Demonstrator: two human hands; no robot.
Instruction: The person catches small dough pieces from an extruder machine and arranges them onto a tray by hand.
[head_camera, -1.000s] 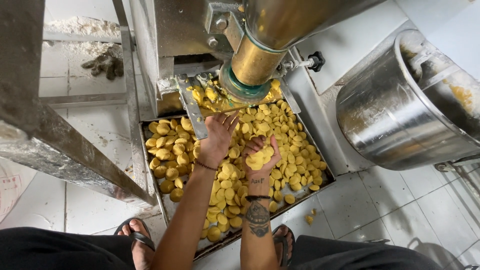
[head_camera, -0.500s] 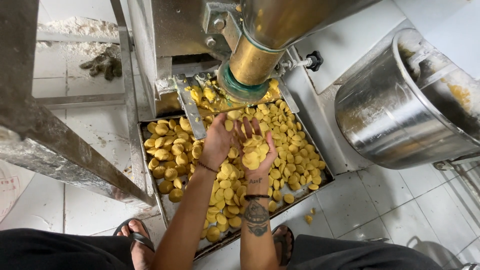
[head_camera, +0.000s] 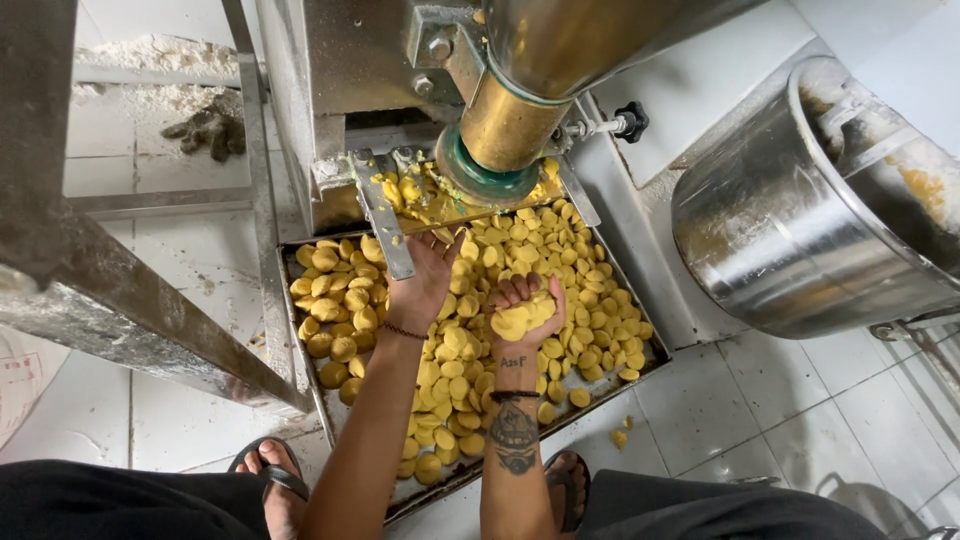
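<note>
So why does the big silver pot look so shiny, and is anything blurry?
In the head view, the large round steel drum throws back bright streaks of room light. The grey metal frame bar close to the camera is soft and out of focus. The left hand, the right hand and the yellow dough discs are sharp.

light: bright, even | shadows: soft | glare: steel drum (head_camera: 790, 230) | edges: wide-angle distortion
</note>
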